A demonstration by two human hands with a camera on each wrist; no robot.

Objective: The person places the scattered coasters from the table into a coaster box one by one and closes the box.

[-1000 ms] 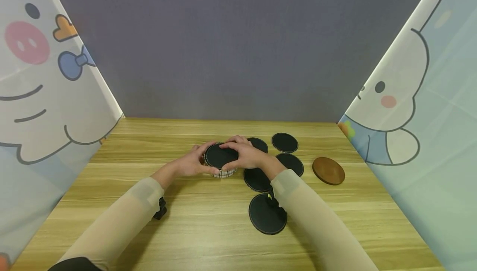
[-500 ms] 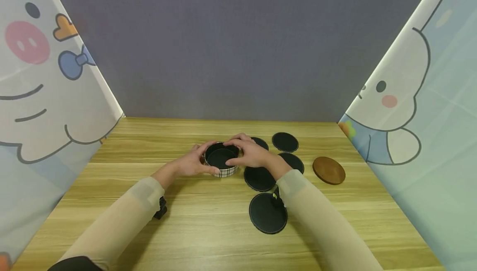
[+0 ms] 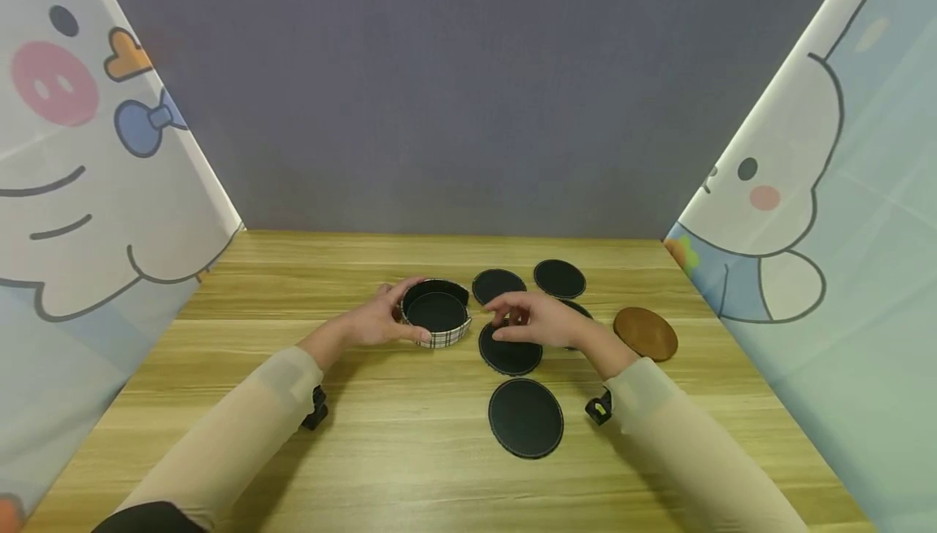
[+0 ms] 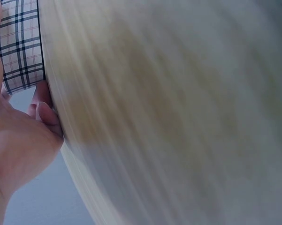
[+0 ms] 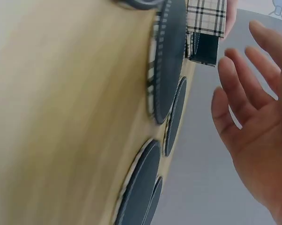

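Note:
A round coaster holder (image 3: 443, 339), plaid outside and black inside, stands upright on the table with a gap in its right wall. My left hand (image 3: 372, 325) grips its left side, thumb in front and fingers behind. The left wrist view shows the holder's plaid wall (image 4: 21, 44) beside the palm. My right hand (image 3: 543, 320), fingers loosely bent and holding nothing, hovers over the round black coasters. Below it lies one coaster (image 3: 512, 360), and another coaster (image 3: 581, 306) is partly hidden behind it. Past the right hand's fingertips, the right wrist view shows the holder's gap.
More black coasters lie flat: a near coaster (image 3: 525, 419), a coaster (image 3: 498, 286) right of the holder and a far coaster (image 3: 560, 278). A brown round disc (image 3: 646, 334) lies at the right. A grey panel (image 3: 454, 110) stands behind the wooden table (image 3: 395, 452).
My right hand has left the holder and moved right, over the coasters. The black disc surface inside the holder has dropped from rim level to lower down. The left hand has stayed put.

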